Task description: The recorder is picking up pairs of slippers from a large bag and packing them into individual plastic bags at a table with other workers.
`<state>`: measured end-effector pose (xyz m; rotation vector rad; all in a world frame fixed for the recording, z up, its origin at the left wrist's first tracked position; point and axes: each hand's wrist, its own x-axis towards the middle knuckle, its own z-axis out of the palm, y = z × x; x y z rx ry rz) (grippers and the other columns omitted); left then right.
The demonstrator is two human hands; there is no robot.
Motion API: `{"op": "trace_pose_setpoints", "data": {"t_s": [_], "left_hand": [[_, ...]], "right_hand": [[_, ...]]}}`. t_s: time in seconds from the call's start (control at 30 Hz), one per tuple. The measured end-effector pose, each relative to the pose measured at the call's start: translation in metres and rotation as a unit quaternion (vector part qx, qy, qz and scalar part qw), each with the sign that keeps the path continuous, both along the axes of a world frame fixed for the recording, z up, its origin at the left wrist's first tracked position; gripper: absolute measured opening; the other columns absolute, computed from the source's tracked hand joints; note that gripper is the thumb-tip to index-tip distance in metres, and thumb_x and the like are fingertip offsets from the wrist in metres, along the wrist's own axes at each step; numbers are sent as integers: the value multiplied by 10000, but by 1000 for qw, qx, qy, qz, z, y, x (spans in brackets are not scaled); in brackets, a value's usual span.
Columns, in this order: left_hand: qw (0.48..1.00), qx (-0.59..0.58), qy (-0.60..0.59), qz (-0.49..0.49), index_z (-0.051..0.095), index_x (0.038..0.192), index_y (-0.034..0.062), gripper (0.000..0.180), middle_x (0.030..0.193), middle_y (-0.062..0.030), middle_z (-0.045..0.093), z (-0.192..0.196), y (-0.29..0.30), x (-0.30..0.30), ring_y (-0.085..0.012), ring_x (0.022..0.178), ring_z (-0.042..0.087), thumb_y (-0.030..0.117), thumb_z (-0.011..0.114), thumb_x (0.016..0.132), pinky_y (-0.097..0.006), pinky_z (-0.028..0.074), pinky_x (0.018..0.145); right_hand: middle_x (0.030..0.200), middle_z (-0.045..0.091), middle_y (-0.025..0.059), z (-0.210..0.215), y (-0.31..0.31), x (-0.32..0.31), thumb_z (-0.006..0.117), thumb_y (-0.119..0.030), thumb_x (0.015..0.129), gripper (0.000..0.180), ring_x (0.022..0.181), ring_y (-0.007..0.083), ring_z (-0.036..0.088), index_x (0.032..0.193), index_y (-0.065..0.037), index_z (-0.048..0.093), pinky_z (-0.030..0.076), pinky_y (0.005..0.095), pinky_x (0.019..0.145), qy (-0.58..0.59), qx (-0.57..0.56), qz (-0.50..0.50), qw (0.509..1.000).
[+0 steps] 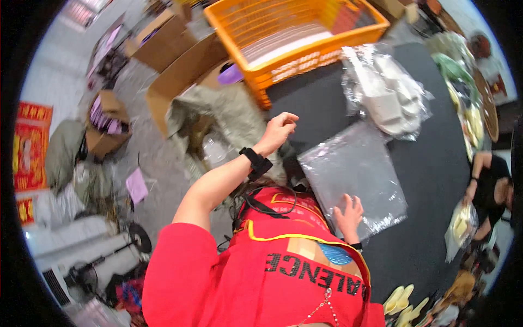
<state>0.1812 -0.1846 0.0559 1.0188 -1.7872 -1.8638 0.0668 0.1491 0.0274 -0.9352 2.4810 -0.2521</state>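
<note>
The dark surface (436, 163) fills the right half of the frame and carries everything in hand, so the work lies within easy reach of both arms. At its upper edge, top centre of the frame, an orange plastic crate (294, 32) stands with stacked flat items inside, close enough to be drawn from. Right of it, in the upper right, a crumpled clear bag of white moulded pieces (387, 92) lies slumped open on the surface. In the middle of the frame the clear plastic bag (354, 174) lies flat and smooth, one corner toward the person, which suits pressing it down and keeping it from sliding.

The right hand (348, 212) sits low centre-right, fingers spread and laid on the near edge of the clear plastic bag; its grip is loose, pressing rather than clasping. The left hand (278, 131) is raised at centre frame, forearm running up from the lower left, wrist bent, a black wristband (257, 162) on it. Its fingers curl inward, but whether they pinch anything I cannot tell. It hangs above the surface's left edge, well apart from the bag.

At the right edge another person's arm (479, 180) holds a small bag of yellow pieces (460, 226).
</note>
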Motion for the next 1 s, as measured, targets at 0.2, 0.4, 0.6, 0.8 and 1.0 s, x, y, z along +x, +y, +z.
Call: {"op": "trace_pose_setpoints", "data": {"t_s": [0.2,0.4,0.6,0.8,1.0], "left_hand": [[867,-289,-184,361,541,1045,35,384,1006,-133,532,-46,-27,190,-265,962,505,-20,502,667,-328,404,841],[744,-104,-427,503,272,1325,166,794,1336,-153,292,-61,-21,304,-324,1233,278,283,697,664,-525,250,959],[819,-63,-412,394,135,1339,-69,1076,1403,-221,190,-139,-33,333,-329,1308,170,387,769,599,-380,176,1069],[828,55,-379,410,27,1369,9,1103,1362,-202,268,-186,-37,371,-310,1211,339,163,791,588,-393,271,1035],[859,3,-355,370,68,1361,33,940,1246,-184,417,-201,-44,367,-297,1129,427,14,657,629,-385,302,992]], "right_hand": [[1306,308,165,-8,-1,-11,642,-248,730,543,1183,369,305,1231,-184,445,309,452,961,8,-6,6,1000],[1259,382,164,-7,-3,-25,639,-248,741,474,1154,348,362,1181,-152,492,325,439,947,6,13,26,1000],[1217,437,186,-4,-1,-26,629,-280,758,435,1146,337,388,1147,-116,523,325,430,950,79,-21,14,997],[1214,455,160,52,-35,-1,587,-297,793,392,1148,317,400,1128,-100,528,328,397,954,30,-40,-53,997],[1121,525,160,80,-104,52,574,-263,814,418,1039,266,512,1158,-39,494,411,355,886,-215,-122,-56,967]]}}
